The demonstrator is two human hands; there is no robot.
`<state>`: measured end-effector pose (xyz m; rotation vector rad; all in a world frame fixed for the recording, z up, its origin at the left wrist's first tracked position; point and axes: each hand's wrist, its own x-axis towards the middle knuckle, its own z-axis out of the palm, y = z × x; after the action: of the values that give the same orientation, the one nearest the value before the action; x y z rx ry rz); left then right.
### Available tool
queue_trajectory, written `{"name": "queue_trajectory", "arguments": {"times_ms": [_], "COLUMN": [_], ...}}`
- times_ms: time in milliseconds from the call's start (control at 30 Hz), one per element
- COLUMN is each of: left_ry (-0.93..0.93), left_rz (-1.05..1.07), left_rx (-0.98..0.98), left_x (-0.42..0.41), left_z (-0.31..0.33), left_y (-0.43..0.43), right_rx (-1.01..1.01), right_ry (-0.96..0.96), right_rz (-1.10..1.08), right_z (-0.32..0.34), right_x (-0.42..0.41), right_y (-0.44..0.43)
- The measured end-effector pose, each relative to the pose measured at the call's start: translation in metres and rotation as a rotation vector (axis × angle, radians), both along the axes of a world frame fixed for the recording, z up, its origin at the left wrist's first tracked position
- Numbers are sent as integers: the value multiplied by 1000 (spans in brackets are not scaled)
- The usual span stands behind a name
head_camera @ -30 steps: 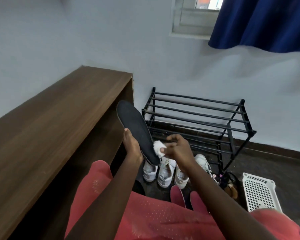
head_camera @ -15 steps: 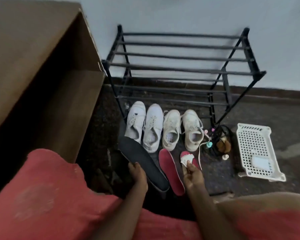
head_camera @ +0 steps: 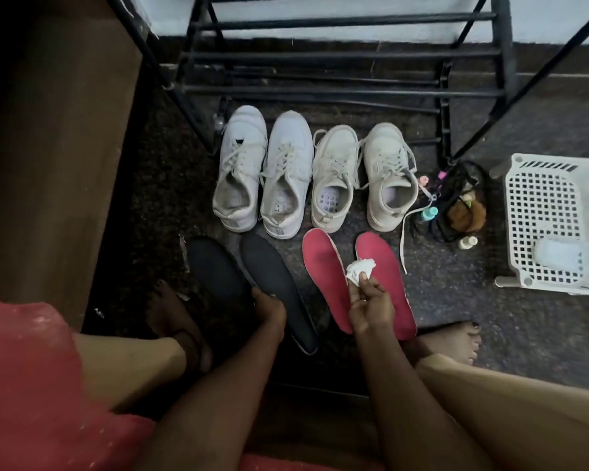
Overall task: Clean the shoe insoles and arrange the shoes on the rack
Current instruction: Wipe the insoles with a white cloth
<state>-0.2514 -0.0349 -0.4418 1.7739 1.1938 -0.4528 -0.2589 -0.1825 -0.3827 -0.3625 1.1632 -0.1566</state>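
Head view, looking down. Right black insole (head_camera: 279,277) lies on dark floor, touching left black insole (head_camera: 215,266). Left hand (head_camera: 269,312) holds its left edge, fingers curled on it. Right hand (head_camera: 371,307) pinches crumpled white tissue (head_camera: 359,268) over red insoles (head_camera: 323,270), which lie side by side. Four white sneakers (head_camera: 286,175) sit in a row just beyond, before black shoe rack (head_camera: 337,56). White basket (head_camera: 551,205) at right; wooden cabinet (head_camera: 58,147) at left.

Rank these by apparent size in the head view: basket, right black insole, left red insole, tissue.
1. Basket, though the frame edge crops it.
2. Right black insole and left red insole: too alike to rank, as the right hand covers part of the red.
3. Tissue.
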Motion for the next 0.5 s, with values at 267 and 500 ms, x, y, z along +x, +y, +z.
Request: {"name": "queue_trajectory", "arguments": {"times_ms": [267, 500], "left_ry": [-33, -13], "left_rz": [111, -144], "left_rx": [166, 194], "left_x": [8, 10], "left_z": [2, 16], "left_y": [-20, -64], "right_rx": [-59, -51], "right_ry": [85, 117], "right_rz": [-71, -49], "right_z": [-11, -12], "right_x": [-9, -10], "right_y": [-9, -7]}}
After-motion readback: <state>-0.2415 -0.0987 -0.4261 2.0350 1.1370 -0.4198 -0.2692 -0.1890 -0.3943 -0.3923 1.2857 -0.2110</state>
